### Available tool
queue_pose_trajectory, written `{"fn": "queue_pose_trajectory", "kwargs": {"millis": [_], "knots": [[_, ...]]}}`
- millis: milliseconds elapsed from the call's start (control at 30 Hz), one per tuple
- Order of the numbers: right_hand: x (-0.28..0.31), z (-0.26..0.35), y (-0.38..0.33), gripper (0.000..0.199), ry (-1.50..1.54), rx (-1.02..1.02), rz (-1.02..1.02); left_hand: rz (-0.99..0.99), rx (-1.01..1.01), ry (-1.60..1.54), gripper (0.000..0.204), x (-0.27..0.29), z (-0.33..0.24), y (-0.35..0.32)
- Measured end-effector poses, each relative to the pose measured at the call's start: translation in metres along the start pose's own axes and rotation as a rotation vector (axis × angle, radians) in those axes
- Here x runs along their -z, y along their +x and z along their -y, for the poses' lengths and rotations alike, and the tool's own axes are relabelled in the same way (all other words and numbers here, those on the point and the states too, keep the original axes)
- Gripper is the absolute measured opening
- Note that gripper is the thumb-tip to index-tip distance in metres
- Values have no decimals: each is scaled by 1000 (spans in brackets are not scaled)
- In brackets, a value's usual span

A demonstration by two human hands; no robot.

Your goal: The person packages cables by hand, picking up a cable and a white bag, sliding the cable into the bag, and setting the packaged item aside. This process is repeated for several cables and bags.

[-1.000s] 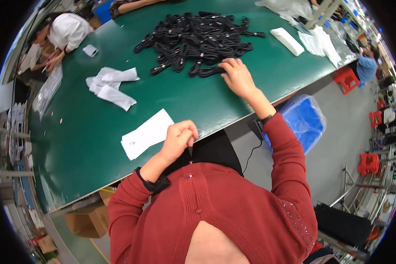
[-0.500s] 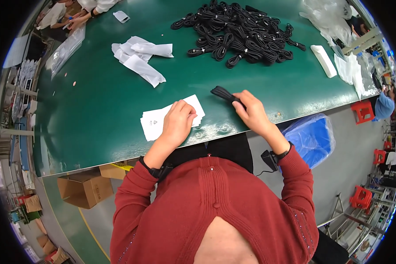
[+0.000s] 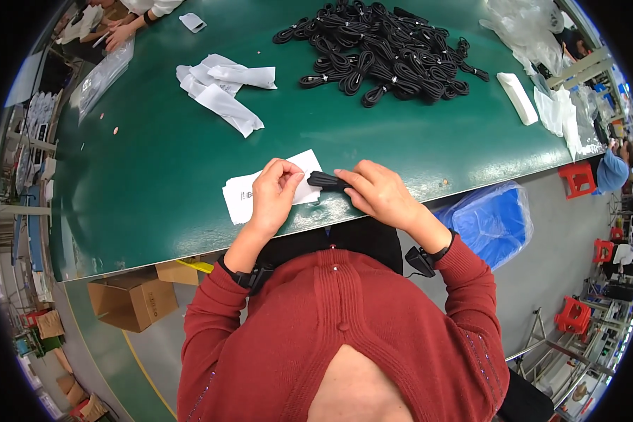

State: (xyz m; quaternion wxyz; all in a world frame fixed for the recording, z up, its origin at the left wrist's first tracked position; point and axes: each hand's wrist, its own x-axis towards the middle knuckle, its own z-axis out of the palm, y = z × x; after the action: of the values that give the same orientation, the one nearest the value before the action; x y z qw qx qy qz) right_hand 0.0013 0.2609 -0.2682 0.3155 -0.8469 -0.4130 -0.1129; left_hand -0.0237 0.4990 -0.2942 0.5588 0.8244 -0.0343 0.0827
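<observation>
While the right hand (image 3: 376, 191), near the centre of the frame, pinches a folded black cable bundle (image 3: 325, 181) between thumb and fingers, the bundle's looped end points left, toward the other hand. The left hand (image 3: 274, 193), just left of centre, is over a stack of flat white sleeves (image 3: 240, 202), its thumb and forefinger brought close together near the bundle's tip; whether they pinch the edge of a sleeve I cannot tell. Each wrist wears a black band with a small black box on it. The stack lies near the front edge of a green table (image 3: 155, 183). Farther up the tabletop, left of centre, several loose white sleeves (image 3: 225, 91) overlap one another, and a large heap of tied black cables (image 3: 383, 56) fills the upper middle. To the right of the heap lies a white folded strip (image 3: 517, 98), with crumpled clear plastic (image 3: 520, 32) above it in the upper right. Another person's hand (image 3: 122, 35) shows at upper left. Below the table edge, a lined blue bin (image 3: 499, 221) stands at right, and an open cardboard box (image 3: 135, 299) sits at lower left.
</observation>
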Motion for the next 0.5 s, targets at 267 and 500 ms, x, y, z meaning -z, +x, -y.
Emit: {"fn": "queue_pose_trajectory", "kwargs": {"millis": [267, 500], "knots": [[-15, 0, 1, 34, 666, -497, 133, 82, -478, 182, 6, 0, -20, 4], [-12, 6, 27, 40, 402, -97, -40, -41, -406, 184, 8, 9, -32, 21]]}}
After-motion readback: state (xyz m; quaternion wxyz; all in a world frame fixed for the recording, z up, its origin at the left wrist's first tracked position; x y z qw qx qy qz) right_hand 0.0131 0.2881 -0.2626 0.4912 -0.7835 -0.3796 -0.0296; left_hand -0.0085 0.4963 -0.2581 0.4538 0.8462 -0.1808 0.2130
